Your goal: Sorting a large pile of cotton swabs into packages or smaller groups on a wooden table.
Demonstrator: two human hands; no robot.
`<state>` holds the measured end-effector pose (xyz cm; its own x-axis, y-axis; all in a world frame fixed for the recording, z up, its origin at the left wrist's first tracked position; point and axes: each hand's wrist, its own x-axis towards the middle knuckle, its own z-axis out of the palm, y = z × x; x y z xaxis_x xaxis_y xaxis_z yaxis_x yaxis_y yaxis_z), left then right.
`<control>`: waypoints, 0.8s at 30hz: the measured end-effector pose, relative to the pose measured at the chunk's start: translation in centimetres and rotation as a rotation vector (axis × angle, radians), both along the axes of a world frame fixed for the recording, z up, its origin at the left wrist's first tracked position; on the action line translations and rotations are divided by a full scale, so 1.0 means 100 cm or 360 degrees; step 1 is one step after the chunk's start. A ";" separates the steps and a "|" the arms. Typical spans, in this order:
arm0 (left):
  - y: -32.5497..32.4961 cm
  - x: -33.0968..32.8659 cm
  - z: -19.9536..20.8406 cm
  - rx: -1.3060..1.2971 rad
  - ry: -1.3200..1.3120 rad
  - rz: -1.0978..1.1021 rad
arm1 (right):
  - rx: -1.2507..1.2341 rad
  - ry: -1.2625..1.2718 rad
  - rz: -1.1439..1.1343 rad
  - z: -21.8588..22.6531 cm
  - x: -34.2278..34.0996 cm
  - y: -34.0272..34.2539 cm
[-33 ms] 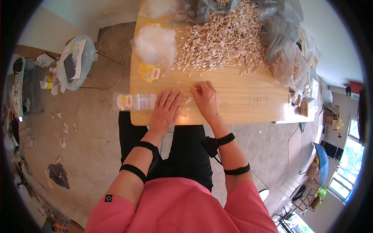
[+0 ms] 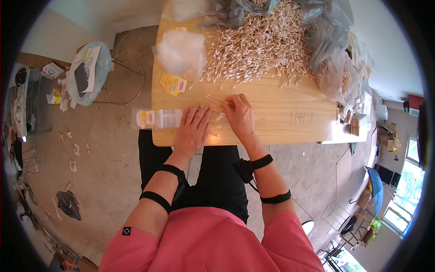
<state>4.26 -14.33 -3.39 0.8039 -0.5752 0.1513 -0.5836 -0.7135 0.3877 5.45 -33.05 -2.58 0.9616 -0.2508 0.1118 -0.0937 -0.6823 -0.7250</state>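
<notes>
My left hand (image 2: 192,129) lies flat near the table's front edge, fingers stretched out over the end of a clear plastic packet (image 2: 170,119) with a yellow label. A small bunch of cotton swabs (image 2: 217,114) pokes out beside its fingertips. My right hand (image 2: 240,115) is closed in a pinch just right of that bunch. One cotton swab (image 2: 216,99) slants up and left from its fingertips. The far part of the table holds a big loose heap of cotton swabs (image 2: 263,50).
A stack of clear plastic bags (image 2: 182,52) sits left of the heap, with yellow cards (image 2: 173,85) in front. Grey plastic bags (image 2: 328,41) border the heap. A round stool (image 2: 102,75) carrying a phone (image 2: 81,77) stands left of the wooden table (image 2: 281,127).
</notes>
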 end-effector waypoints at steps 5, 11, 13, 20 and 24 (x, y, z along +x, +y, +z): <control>-0.001 0.001 0.003 -0.0001 0.0002 0.0004 | 0.0059 -0.0050 0.0077 -0.004 0.000 0.001; 0.000 0.002 0.003 0.0054 0.0024 -0.0023 | 0.0070 0.0129 0.0101 0.002 0.013 0.001; 0.001 0.003 0.001 0.0078 0.0001 -0.0016 | -0.0222 0.0101 -0.0272 0.007 0.036 0.011; 0.000 0.001 0.001 0.0029 0.0018 -0.0019 | -0.0258 0.0117 -0.0331 -0.006 0.033 0.016; 0.001 0.002 0.006 0.0044 0.0039 -0.0024 | -0.0089 0.0011 -0.0146 -0.006 0.014 0.005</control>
